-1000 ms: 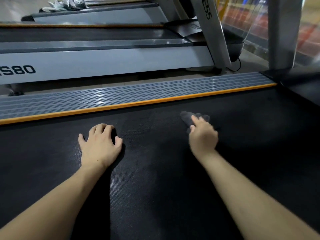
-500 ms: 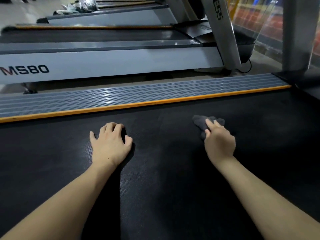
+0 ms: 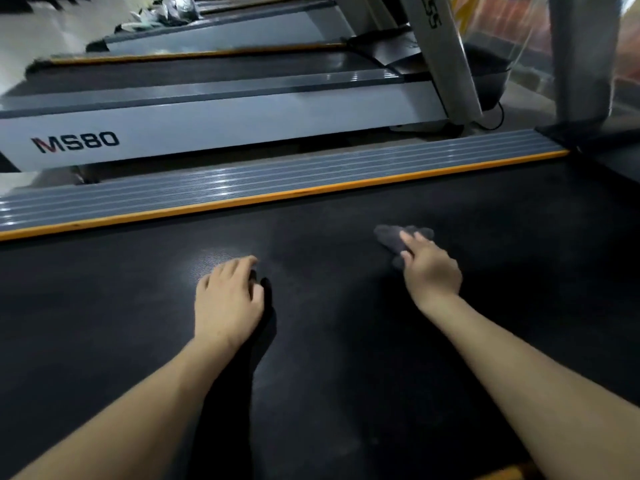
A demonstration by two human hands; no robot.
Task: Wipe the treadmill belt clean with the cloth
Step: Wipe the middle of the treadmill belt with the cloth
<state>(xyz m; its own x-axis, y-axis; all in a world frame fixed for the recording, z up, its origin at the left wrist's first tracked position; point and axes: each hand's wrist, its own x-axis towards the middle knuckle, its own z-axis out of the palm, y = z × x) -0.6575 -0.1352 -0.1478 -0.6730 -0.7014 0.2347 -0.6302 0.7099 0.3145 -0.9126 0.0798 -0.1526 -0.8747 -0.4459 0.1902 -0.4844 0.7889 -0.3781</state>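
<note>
Right hand (image 3: pixel 431 270) lies palm-down on a small dark grey cloth (image 3: pixel 391 239), index finger stretched over it, other fingers curled round the crumpled fabric, pressing it to the treadmill belt (image 3: pixel 329 375). Cloth sits on the belt's far half, right of centre, nearer the far edge w/ the orange strip than the near edge; its far end sticks out past the fingertips. Left hand (image 3: pixel 227 301) is on the belt too, well apart from the cloth, approx. mid-width, holding nothing; fingers loosely bent, tips touching the surface, slightly blurred. Both bare forearms reach in from the near edge.

Belt is black, fine-textured, w/ a faint pale sheen just beyond the left fingertips. Along its far edge runs a thin orange strip (image 3: pixel 277 197), then a grey ribbed side rail (image 3: pixel 242 180). Beyond that, a second treadmill (image 3: pixel 207 123), grey side panel marked "MS80", w/ a slanted silver upright (image 3: pixel 446 53) at the right. Further machines behind it, blurry. A grey post (image 3: pixel 578 57) stands at the belt's far right corner.
</note>
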